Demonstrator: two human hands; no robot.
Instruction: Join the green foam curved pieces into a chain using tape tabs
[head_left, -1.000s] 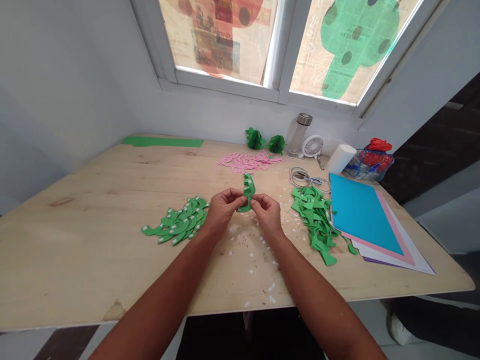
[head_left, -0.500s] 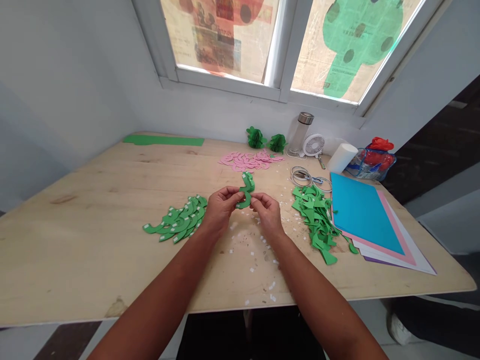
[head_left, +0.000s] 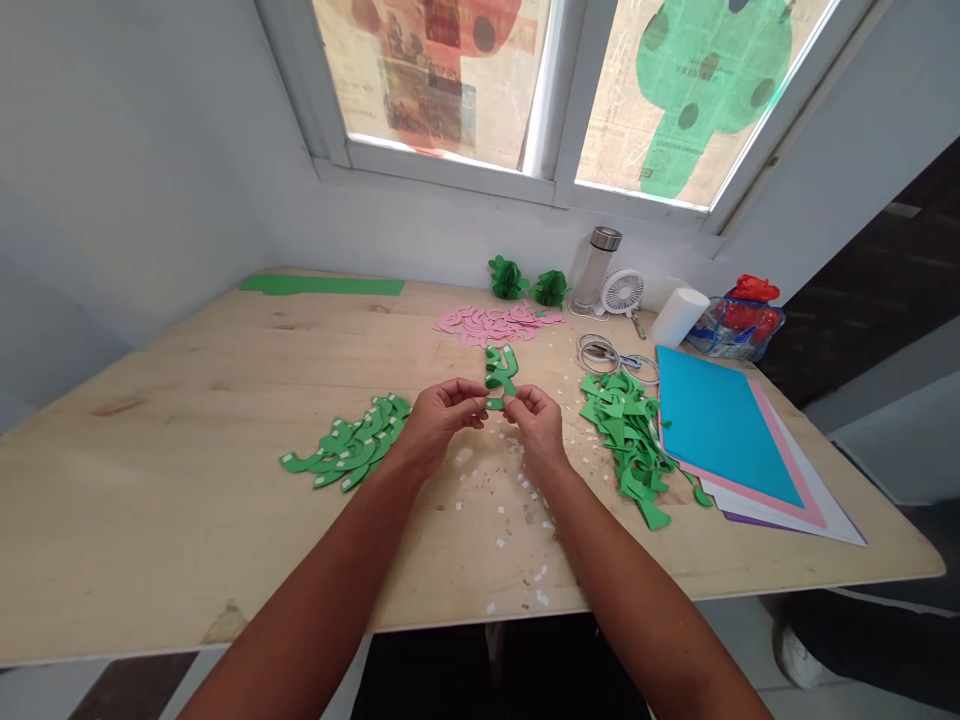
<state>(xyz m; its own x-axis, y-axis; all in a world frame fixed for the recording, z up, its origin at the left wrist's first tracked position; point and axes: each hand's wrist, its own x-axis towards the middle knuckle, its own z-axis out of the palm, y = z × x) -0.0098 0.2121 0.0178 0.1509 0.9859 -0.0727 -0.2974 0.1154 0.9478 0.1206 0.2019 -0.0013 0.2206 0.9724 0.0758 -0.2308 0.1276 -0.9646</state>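
Between my hands is a green paper cutout [head_left: 504, 374], made of curved strips with small white squares on them. My left hand [head_left: 448, 418] pinches its lower left end between thumb and fingers. On the other side, my right hand [head_left: 536, 418] grips the lower right part with thumb and forefinger. The upper strips curl and stick up away from me. Left of my left hand lies a pile of curved green paper pieces [head_left: 352, 440] with white squares on their ends. To the right of my right hand is a heap of green paper scraps [head_left: 626, 430].
Pink paper cutouts [head_left: 491, 323] lie at the back, before two green paper ornaments [head_left: 507, 279]. Rolls of tape [head_left: 598, 353], a glass bottle [head_left: 594, 270], a small fan [head_left: 622, 291] and coloured sheets [head_left: 724, 425] are on the right. White bits litter the wooden table [head_left: 187, 480].
The green cutout has turned in my fingers, so its strips now fan apart upward and a flat end shows between my hands. The view has shifted slightly.
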